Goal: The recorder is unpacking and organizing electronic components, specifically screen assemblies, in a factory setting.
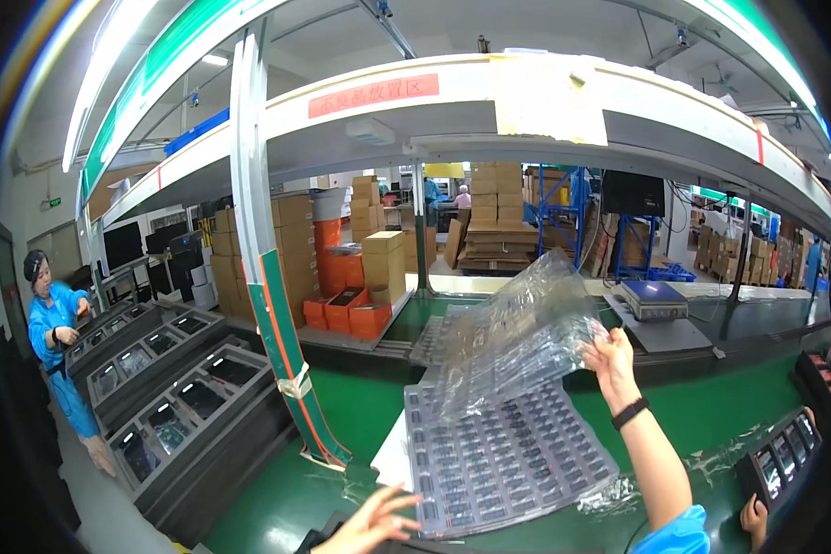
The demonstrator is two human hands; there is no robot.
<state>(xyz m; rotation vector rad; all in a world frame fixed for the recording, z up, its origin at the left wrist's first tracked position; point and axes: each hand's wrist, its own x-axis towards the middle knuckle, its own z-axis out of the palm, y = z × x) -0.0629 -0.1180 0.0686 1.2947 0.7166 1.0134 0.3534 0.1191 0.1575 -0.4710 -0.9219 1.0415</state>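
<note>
My right hand [609, 360], wearing a black wristband, is closed on the right edge of a clear plastic sheet [517, 323]. The sheet is tilted up over the far part of a clear compartment tray [512, 462]. Rows of small dark parts fill the tray's pockets. At the tray's near left corner, my left hand [374, 522] has its fingers spread and holds nothing. Whether its fingertips touch the tray edge I cannot tell. Under the tray's left side a white sheet [392, 452] sticks out.
Crumpled clear film [609, 496] lies right of the tray on the green bench [332, 406]. Another person's hand [754, 517] grips a black tray [783, 459] at right. Black foam trays [203, 406] stand at left, beside a co-worker [57, 323]. A metal post [272, 277] rises nearby.
</note>
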